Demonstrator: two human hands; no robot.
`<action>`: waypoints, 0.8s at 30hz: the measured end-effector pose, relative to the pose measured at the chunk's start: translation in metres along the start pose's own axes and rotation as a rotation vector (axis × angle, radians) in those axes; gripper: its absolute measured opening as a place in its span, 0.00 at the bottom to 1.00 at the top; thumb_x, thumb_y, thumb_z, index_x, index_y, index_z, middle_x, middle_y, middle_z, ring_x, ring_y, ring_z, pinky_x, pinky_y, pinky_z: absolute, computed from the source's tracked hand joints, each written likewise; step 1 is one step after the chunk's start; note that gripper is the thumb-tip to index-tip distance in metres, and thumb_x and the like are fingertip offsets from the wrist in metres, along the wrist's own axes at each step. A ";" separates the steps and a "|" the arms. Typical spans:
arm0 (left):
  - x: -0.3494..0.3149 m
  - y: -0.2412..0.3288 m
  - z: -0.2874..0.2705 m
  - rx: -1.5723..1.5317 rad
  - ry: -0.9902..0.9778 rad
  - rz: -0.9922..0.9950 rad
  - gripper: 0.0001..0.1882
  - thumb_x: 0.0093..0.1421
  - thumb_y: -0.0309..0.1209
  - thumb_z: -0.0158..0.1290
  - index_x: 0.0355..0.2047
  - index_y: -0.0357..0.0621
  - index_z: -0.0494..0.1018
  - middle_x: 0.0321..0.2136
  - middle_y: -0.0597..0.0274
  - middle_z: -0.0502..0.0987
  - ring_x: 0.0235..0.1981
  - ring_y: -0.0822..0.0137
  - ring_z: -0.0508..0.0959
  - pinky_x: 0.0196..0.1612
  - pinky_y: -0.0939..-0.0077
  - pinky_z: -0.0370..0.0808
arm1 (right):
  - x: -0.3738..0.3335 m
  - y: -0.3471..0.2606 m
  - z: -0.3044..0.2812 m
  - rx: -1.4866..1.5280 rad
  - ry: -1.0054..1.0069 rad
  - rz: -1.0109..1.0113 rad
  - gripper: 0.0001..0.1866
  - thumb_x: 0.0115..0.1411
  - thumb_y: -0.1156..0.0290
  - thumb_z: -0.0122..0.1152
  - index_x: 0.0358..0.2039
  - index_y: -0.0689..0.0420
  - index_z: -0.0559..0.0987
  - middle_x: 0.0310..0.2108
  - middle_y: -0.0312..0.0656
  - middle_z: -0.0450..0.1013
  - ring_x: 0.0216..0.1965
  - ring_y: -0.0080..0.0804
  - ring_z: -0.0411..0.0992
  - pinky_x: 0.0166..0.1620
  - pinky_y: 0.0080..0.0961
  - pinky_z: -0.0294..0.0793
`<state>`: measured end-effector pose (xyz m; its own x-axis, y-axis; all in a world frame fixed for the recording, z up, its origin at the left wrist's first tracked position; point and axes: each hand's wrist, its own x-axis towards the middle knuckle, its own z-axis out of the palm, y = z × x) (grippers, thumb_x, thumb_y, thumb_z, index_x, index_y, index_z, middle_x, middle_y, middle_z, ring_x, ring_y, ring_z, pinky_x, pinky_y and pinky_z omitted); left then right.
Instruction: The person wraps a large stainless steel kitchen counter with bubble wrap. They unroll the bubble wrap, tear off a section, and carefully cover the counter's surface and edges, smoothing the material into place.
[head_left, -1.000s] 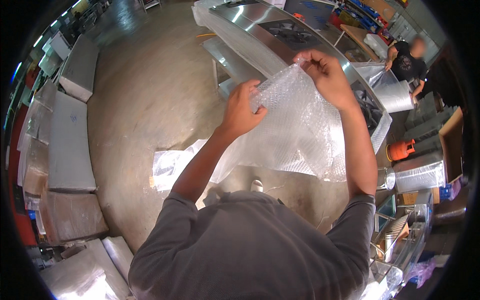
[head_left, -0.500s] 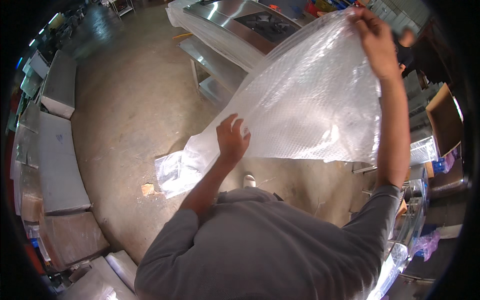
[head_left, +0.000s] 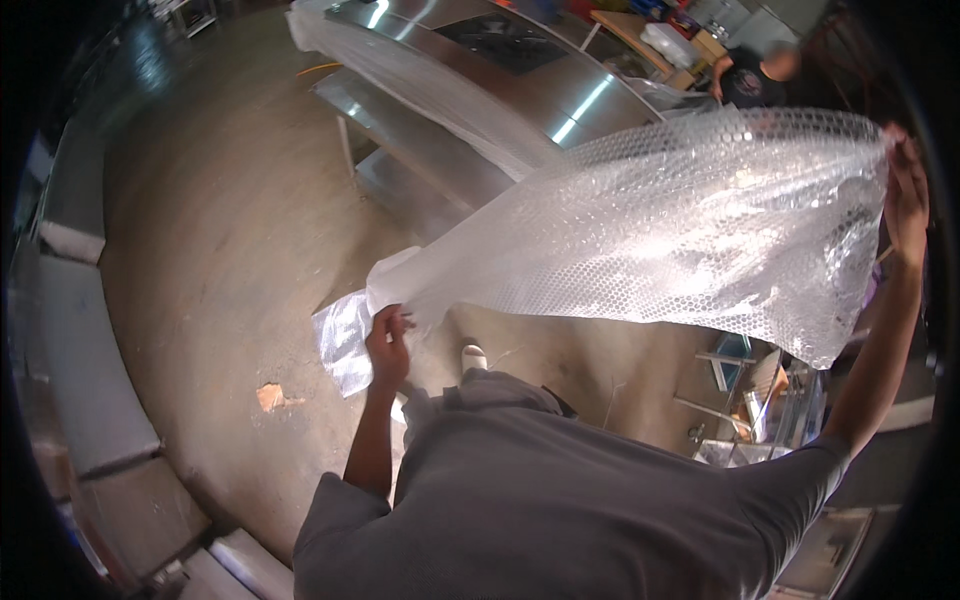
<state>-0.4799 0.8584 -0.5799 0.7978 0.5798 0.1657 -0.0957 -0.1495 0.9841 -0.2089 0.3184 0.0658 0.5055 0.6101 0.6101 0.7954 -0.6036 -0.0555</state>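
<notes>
A wide sheet of clear bubble wrap (head_left: pixel 680 235) stretches across in front of me, raised on the right and narrowing down to the left. At its upper right corner, my right hand (head_left: pixel 906 200) is closed on the edge, arm held far out. My left hand (head_left: pixel 388 348) is low on the left, its fingers pinched together at the narrow lower edge of the wrap. Below that, a crumpled end of the clear wrap (head_left: pixel 342 345) lies on the floor. Behind the sheet stands a stainless steel stove unit (head_left: pixel 570 95), partly covered by it.
More plastic wrapping (head_left: pixel 430 95) hangs along the stove's front, above a steel shelf (head_left: pixel 400 140). Large wrapped boxes (head_left: pixel 85 360) line the left side. Another person (head_left: pixel 755 80) is at the back right. Metal frames (head_left: pixel 740 400) stand low on the right.
My right hand has swung outward to the right, spreading the bubble wrap wider. My left hand has dropped left and its fingers have closed. The view has shifted right.
</notes>
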 end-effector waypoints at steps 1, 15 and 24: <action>0.007 0.006 -0.016 -0.123 -0.070 -0.066 0.12 0.73 0.31 0.46 0.50 0.37 0.72 0.36 0.54 0.83 0.31 0.68 0.83 0.38 0.74 0.77 | -0.029 -0.001 -0.014 0.281 0.053 0.216 0.23 0.70 0.74 0.51 0.64 0.64 0.68 0.66 0.45 0.65 0.69 0.36 0.59 0.71 0.32 0.54; 0.196 0.084 0.294 -0.693 -1.583 0.196 0.13 0.54 0.36 0.57 0.19 0.44 0.68 0.71 0.49 0.58 0.76 0.56 0.46 0.74 0.60 0.41 | -0.203 -0.143 -0.009 0.629 0.158 0.244 0.17 0.60 0.57 0.67 0.31 0.52 0.68 0.30 0.36 0.60 0.28 0.29 0.63 0.32 0.29 0.66; 0.026 0.034 0.377 -0.213 -2.159 -0.189 0.29 0.58 0.33 0.55 0.60 0.37 0.73 0.35 0.69 0.78 0.36 0.75 0.73 0.43 0.73 0.70 | -0.259 -0.125 -0.008 0.402 0.302 0.536 0.18 0.65 0.56 0.61 0.35 0.60 0.71 0.32 0.40 0.68 0.30 0.27 0.69 0.36 0.25 0.70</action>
<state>-0.2376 0.5667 -0.5666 0.0419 -0.9970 -0.0653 0.1178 -0.0600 0.9912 -0.4421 0.2313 -0.0792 0.7915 0.0815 0.6057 0.5555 -0.5091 -0.6574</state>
